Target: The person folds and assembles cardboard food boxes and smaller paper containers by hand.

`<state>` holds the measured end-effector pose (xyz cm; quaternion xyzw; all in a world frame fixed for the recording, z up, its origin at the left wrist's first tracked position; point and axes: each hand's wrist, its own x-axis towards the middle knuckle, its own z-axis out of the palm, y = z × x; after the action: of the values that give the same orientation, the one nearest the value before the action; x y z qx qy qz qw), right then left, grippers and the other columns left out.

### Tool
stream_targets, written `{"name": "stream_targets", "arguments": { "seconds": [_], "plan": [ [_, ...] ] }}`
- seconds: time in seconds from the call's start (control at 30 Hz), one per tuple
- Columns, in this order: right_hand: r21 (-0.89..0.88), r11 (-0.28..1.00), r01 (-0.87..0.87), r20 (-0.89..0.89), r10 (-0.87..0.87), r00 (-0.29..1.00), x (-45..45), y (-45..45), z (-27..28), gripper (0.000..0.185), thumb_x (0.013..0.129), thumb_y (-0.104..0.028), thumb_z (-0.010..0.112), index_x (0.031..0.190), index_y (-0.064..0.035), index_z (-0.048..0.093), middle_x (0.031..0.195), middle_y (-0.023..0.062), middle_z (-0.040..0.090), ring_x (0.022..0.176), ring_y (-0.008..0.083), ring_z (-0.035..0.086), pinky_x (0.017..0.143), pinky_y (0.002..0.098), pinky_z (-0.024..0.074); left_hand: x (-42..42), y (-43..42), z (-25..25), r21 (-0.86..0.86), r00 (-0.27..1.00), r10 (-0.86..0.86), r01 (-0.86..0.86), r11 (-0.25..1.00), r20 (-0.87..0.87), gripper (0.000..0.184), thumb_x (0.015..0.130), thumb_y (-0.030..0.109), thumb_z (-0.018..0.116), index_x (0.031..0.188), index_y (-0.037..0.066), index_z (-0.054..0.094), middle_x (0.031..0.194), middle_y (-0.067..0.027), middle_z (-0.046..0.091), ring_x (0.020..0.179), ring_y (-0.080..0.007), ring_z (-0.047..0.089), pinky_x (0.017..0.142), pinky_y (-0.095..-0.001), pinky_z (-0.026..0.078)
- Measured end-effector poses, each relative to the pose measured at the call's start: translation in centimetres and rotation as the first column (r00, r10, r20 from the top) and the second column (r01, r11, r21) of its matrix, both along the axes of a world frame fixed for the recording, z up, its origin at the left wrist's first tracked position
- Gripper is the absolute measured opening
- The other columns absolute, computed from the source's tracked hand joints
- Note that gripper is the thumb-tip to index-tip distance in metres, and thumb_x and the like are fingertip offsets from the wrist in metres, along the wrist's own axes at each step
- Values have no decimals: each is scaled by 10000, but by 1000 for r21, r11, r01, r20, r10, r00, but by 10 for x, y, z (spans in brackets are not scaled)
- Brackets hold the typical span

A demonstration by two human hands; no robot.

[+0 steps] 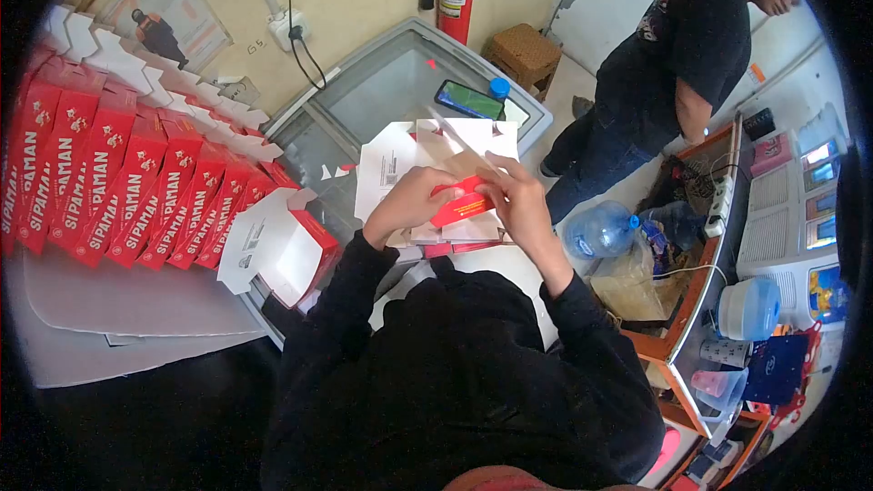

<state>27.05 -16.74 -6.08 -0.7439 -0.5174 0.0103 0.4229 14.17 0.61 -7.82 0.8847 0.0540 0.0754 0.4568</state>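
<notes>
Both hands are at a partly folded carton, red outside and white inside. My left hand (411,204) pinches the left end of its red flap (462,204). At the flap's right end, my right hand (520,205) holds on with fingers closed. White carton panels (386,164) spread out to the left of and beyond my hands. More flat carton pieces (455,235) lie beneath them. One open carton (289,241), white inside with a red side, stands to the left of my left forearm.
A long row of red cartons (109,173) fills the left side. Beyond my hands, a phone (468,100) and a blue cap (498,87) rest on the grey-framed glass top (382,64). At right are a standing person (668,64), a water bottle (600,229) and a cluttered shelf (677,345).
</notes>
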Motion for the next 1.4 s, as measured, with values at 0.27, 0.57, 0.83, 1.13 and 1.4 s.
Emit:
{"name": "stream_targets", "arguments": {
  "seconds": [0.27,0.57,0.83,1.13,1.4],
  "plan": [
    [-448,893,-38,178,130,975,25,7,4,294,881,-243,602,1130,-101,538,1080,188,609,831,410,655,727,491,538,-16,9,-14,-156,971,147,-118,981,187,246,821,102,721,1027,-16,656,950,-94,695,895,-178,645,840,-320,496],
    [-415,899,-142,-102,109,989,4,12,15,344,907,-286,608,1054,12,519,957,271,622,925,446,614,817,515,488,-33,-18,-21,-282,849,382,-291,914,364,202,787,35,738,965,3,646,933,-88,557,942,-205,563,888,-318,436],
    [-309,944,-116,-150,72,986,-15,8,18,243,935,-206,559,1086,-19,519,948,251,595,915,451,594,808,502,477,-40,-21,5,-21,878,324,-339,941,352,238,864,98,626,1087,19,610,1153,-137,584,1107,-294,500,959,-390,384],
    [123,985,-119,-186,140,972,-27,5,27,266,833,-36,674,1067,-56,551,990,66,543,840,170,584,707,297,552,-17,-70,2,-104,846,142,-103,989,514,596,911,260,569,1402,-1,354,1347,-240,452,1298,-370,401,1052,-451,314],
    [430,902,-43,-423,243,873,-39,71,-26,453,803,96,485,1247,6,511,1281,111,504,1185,213,490,1015,323,379,-127,-84,-41,-29,277,635,-903,428,722,588,863,316,635,1336,49,411,1412,-240,359,1312,-366,369,1043,-497,274]
  ]
}}
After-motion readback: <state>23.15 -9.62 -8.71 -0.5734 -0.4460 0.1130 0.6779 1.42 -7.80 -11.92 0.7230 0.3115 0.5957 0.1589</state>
